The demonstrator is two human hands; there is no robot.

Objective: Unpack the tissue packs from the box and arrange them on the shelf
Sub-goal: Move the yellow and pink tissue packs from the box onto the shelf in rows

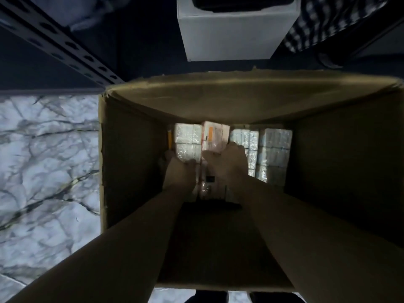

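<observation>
A deep open cardboard box [131, 149] stands on the floor below me, and both my arms reach down into it. At its bottom stand several plastic-wrapped tissue packs in a row. My left hand [178, 171] grips the white pack at the left [188, 141], fingers curled round its near end. My right hand [226, 161] grips the pink pack with an orange label [215, 136], which stands a little higher than its neighbours. Two more white packs [274, 149] stand at the right, untouched.
A dark shelf upright with slots [65, 47] runs diagonally at the upper left. A white box [229, 38] sits on the dark shelf beyond the carton, with checked fabric [317, 22] to its right. Marble floor [43, 160] lies to the left.
</observation>
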